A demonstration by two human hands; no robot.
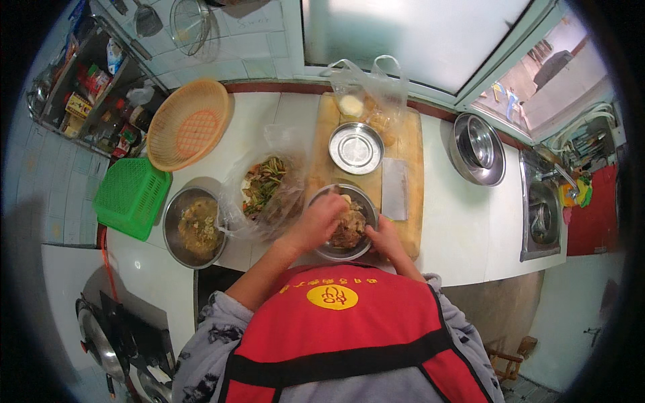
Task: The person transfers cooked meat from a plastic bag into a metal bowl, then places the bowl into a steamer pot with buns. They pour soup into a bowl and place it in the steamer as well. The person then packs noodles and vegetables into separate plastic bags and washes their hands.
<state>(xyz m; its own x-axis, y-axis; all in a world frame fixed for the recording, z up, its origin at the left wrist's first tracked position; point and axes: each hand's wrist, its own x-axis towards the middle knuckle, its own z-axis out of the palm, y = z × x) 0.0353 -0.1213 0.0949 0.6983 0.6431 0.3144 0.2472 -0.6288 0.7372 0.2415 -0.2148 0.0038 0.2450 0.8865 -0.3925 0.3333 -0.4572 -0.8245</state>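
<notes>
A round metal bowl (340,254) stands at the near edge of the cutting board, in front of my body. Chunks of brown cooked meat (349,229) lie in it, with a small pale piece by the far rim. My left hand (324,216) reaches over the bowl's left side, its fingers curled together at the meat; whatever they pinch is hidden. On the bowl's right side, my right hand (385,238) grips the rim, thumb inside close to the meat. Just beyond lies a cleaver (395,189) with a broad blade, next to a round metal lid or dish (356,148).
Left of the board (411,142) are a plastic bag (272,141) of cut vegetables and a metal bowl of pale brown food (197,228). Baskets, orange (176,141) and green (132,195), stand farther left. Stacked metal bowls (498,171) and a sink (543,249) are at right.
</notes>
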